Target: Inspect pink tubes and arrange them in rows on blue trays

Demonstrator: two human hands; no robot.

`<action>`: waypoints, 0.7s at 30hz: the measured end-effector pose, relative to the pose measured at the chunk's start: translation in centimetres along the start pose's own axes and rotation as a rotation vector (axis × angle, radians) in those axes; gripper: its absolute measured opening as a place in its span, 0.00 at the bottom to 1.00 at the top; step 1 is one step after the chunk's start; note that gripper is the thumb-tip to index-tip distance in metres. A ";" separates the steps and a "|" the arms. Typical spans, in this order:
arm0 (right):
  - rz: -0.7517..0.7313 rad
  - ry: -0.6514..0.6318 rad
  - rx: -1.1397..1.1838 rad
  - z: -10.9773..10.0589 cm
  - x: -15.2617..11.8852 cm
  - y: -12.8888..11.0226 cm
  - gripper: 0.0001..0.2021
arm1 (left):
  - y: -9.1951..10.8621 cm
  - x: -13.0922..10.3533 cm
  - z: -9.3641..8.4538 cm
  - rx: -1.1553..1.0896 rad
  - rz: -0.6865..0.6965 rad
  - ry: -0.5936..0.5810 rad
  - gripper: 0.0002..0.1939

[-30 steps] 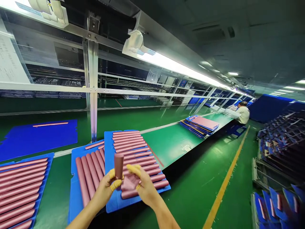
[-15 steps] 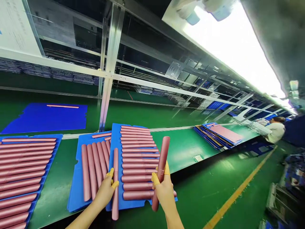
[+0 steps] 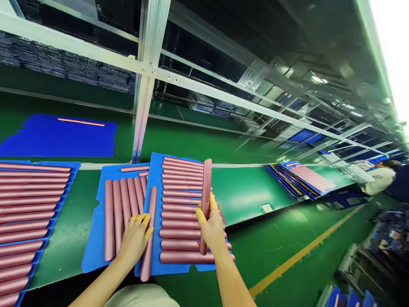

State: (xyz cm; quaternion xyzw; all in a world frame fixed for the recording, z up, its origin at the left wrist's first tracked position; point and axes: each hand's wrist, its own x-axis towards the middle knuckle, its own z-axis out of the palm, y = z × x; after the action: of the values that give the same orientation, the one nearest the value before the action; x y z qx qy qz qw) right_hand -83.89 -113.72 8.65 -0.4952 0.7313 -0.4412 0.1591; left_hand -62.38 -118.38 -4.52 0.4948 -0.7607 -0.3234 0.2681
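Right hand [image 3: 211, 228] is clenched around a pink tube [image 3: 205, 200], held near upright and tilted slightly, above the middle blue tray [image 3: 155, 187]; yellow finger cots on thumb and forefinger. Tube's lower end sits just over the rows of tubes [image 3: 182, 204] lying crosswise on that tray. Left hand [image 3: 134, 238] lies flat, fingers spread and released, palm down on a second tube [image 3: 147, 234] that runs lengthwise along the tray's left edge, its near end overhanging the tray toward the person; also yellow cots on the fingertips. That hand also touches the lengthwise tubes on the lower tray [image 3: 96, 238] just to the left, which the middle tray overlaps. Further left, another tray [image 3: 72, 166] is full of crosswise tubes. All of it sits on a green bench [image 3: 243, 192]. Behind, on the belt, a bare blue sheet [image 3: 47, 140] carries a single thin tube [image 3: 81, 122]. A metal post [image 3: 143, 94] rises behind the trays. Down the line to the right: a stack of trays [image 3: 300, 177], and a seated co-worker [image 3: 378, 177] well apart.
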 end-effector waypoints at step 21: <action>-1.037 -0.672 -0.857 14.5 21.4 2.6 0.14 | -0.3 -2.5 1.7 0.232 0.070 0.167 0.21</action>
State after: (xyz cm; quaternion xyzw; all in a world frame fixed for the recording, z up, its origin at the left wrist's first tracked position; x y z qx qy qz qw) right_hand -85.57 -139.00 2.86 -0.9027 0.4243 0.0385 -0.0610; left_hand -62.54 -115.79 -6.06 0.5209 -0.7847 -0.1815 0.2826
